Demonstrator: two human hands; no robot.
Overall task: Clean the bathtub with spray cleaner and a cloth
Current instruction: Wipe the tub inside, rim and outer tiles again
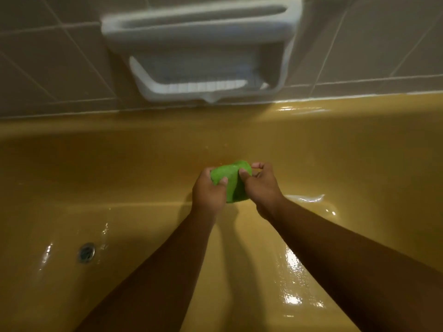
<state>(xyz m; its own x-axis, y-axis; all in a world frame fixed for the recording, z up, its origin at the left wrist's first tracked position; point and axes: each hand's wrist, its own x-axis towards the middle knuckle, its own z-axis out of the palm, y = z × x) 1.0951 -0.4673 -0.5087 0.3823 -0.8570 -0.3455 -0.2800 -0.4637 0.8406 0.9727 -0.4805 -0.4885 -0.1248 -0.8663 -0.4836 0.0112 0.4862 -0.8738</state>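
Note:
A green cloth (pixel 230 182) is bunched between both hands over the far inner wall of the mustard-yellow bathtub (pixel 119 168). My left hand (pixel 208 192) grips its left side with the thumb on top. My right hand (pixel 262 185) pinches the right side, thumb pressed into the cloth. Both bare forearms reach in from the bottom of the view. The tub floor looks wet and shiny. No spray bottle is in view.
A metal drain (pixel 86 252) sits in the tub floor at the left. A white ceramic soap dish with a grab bar (pixel 199 51) is set into the beige tiled wall (pixel 48 68) above the tub's far rim.

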